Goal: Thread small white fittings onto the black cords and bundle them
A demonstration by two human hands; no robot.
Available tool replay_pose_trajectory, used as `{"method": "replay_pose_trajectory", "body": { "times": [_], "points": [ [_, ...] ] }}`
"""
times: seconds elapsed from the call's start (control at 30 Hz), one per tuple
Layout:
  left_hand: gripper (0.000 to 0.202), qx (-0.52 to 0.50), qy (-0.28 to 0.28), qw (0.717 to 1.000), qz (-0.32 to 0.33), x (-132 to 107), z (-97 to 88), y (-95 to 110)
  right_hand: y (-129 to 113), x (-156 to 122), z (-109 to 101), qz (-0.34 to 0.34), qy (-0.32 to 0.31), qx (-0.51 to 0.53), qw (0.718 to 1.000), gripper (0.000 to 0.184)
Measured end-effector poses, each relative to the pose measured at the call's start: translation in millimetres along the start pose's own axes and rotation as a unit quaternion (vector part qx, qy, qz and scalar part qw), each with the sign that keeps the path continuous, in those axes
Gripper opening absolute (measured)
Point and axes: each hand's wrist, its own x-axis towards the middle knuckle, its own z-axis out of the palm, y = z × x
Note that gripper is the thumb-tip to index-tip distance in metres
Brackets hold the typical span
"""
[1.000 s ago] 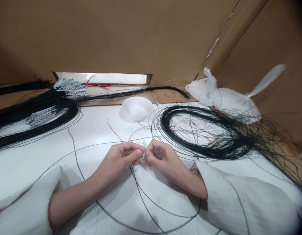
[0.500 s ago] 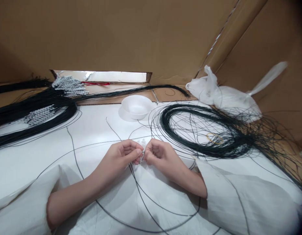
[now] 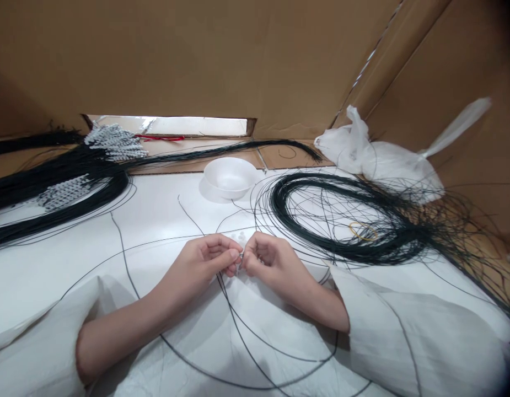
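Close together at the middle of the white surface, my left hand point(image 3: 213, 258) and my right hand point(image 3: 269, 256) are both closed, thumbs against fingers. They pinch thin black cord point(image 3: 226, 298), whose strands run out below the left hand and loop over the white cloth in front of me. The short piece between my fingertips is mostly hidden. Just behind the fingertips lie small whitish bits point(image 3: 241, 236), too small to name. A large coil of black cord point(image 3: 279, 207) rests beyond my right hand.
A white bowl point(image 3: 230, 190) stands behind my hands. Bundles of black cord point(image 3: 101, 190) with black-and-white braided parts point(image 3: 114, 143) lie at the left. A tied white plastic bag point(image 3: 399, 165) sits at the back right, by cardboard walls point(image 3: 176, 60). A yellow band point(image 3: 362, 231) lies in the coil.
Both hands keep their pinch in nearly the same place. The view has shifted very slightly, and the right fingers have moved a little.
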Motion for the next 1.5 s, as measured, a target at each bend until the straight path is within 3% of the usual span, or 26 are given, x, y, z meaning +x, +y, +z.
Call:
{"method": "replay_pose_trajectory", "body": {
  "times": [0.53, 0.83, 1.0, 1.2, 1.5],
  "points": [
    [0.011, -0.015, -0.008, 1.000, -0.009, 1.6, -0.5, -0.3, 0.5, -2.4, -1.5, -0.039, 0.011, -0.057, 0.998, 0.009],
    [0.008, 0.070, 0.052, 0.995, 0.050, -8.9, 6.9, 0.7, 0.6, -2.3, 1.1, -0.037, 0.022, -0.067, 0.997, 0.011],
    [0.012, 0.193, 0.098, 0.970, 0.111, -12.9, 6.2, 0.6, -0.1, -4.4, 0.6, -0.035, 0.021, -0.080, 0.996, 0.015],
    [0.015, 0.289, 0.127, 0.939, 0.134, -15.2, 9.0, -2.3, -0.1, -5.3, 0.3, -0.035, 0.005, -0.073, 0.997, 0.013],
    [0.010, 0.401, 0.113, 0.889, 0.191, -17.4, 10.5, -3.4, 1.1, -1.3, 2.8, -0.011, -0.011, -0.014, 1.000, 0.006]
  ]
}}
